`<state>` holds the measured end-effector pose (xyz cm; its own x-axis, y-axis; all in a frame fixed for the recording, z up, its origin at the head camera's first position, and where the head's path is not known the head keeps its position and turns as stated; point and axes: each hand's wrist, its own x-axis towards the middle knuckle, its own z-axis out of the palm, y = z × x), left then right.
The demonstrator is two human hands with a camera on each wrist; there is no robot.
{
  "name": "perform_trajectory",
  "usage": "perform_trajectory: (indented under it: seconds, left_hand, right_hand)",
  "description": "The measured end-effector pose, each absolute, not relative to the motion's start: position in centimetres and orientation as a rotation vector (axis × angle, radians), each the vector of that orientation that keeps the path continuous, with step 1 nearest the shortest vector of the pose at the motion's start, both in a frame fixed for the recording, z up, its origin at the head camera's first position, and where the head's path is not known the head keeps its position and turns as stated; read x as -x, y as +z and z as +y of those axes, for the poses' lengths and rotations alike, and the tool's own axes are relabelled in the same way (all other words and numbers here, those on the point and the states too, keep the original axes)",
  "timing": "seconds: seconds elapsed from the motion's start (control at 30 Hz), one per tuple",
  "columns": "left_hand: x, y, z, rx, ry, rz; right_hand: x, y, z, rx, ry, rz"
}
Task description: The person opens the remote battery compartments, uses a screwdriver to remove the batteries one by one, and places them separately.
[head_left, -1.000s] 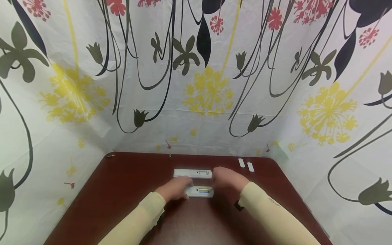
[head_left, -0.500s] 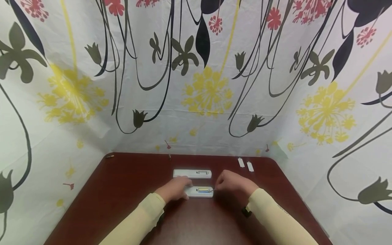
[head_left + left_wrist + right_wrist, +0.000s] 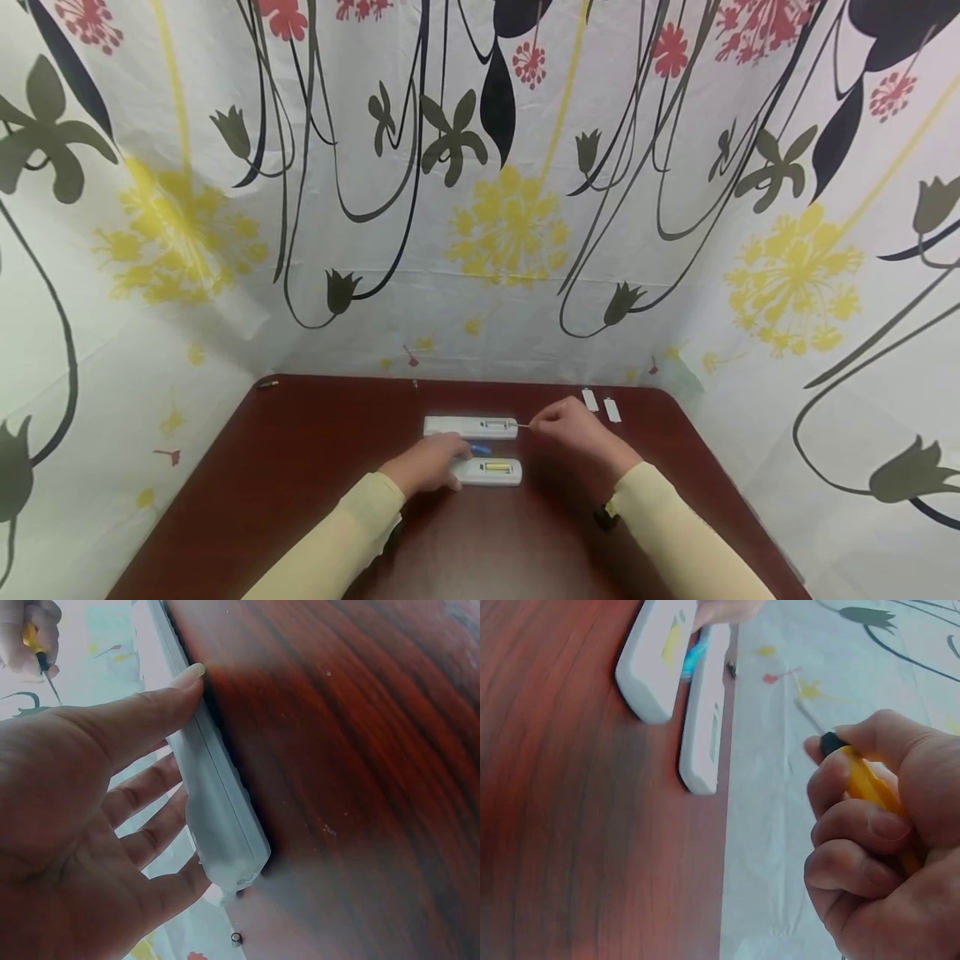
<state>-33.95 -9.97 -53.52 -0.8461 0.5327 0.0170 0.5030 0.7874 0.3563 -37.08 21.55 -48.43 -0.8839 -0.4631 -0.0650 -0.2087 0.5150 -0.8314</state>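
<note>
My left hand (image 3: 426,462) holds the nearer white remote control (image 3: 512,478) at its left end, thumb along one side and fingers on the other in the left wrist view. In that remote's uncovered battery compartment sits a yellow battery (image 3: 497,467). A blue battery (image 3: 481,449) lies outside it, between the two remotes near my left fingertips. My right hand (image 3: 581,429) grips a screwdriver (image 3: 870,782) with a yellow and black handle. Its thin shaft points left toward the farther white remote control (image 3: 453,425), overlapping its right end in the head view.
Two small white battery covers (image 3: 590,401) lie at the back right of the dark red table (image 3: 315,483). A small brass-coloured object (image 3: 267,383) sits in the back left corner, another small object (image 3: 416,387) at the back edge. A flower-patterned cloth (image 3: 510,308) surrounds the table.
The blue battery has come out of the nearer remote and now lies between the remotes. My right hand has moved up and right with the screwdriver; my left hand has stayed put.
</note>
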Motion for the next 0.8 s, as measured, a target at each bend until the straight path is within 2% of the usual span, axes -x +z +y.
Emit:
perform_trajectory:
  seconds: [0.3, 0.8]
  left_hand:
    - [33.9, -53.5, -9.9, -0.857, 0.533, 2.895]
    - [34.0, -53.8, -10.1, -0.875, 0.510, 2.905]
  right_hand:
    - [37.1, -49.2, 20.7, 0.698, -1.126, 2.604]
    - [37.4, -49.5, 20.8, 0.740, -0.985, 2.602]
